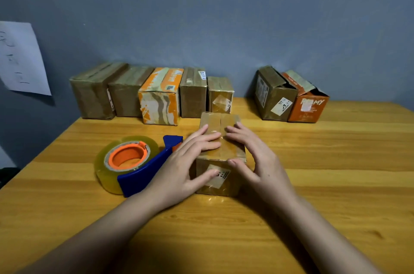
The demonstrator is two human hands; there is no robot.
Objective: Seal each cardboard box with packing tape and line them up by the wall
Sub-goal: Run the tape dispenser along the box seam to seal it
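Note:
A small brown cardboard box (220, 121) stands in the middle of the wooden table (324, 161), a strip of clear tape along its top seam. My left hand (186, 161) lies flat on the box's top left, thumb against the front face. My right hand (257, 157) presses the top right, thumb on the front edge. A blue tape dispenser (143, 172) with a clear tape roll on an orange core lies just left of the box. Several closed boxes (156, 94) stand in a row at the wall.
Two boxes with open top flaps, one brown (273, 94) and one orange (308, 103), stand at the wall to the right. A white paper sheet (20, 58) hangs on the blue wall at the left. The table's left edge runs diagonally near the dispenser.

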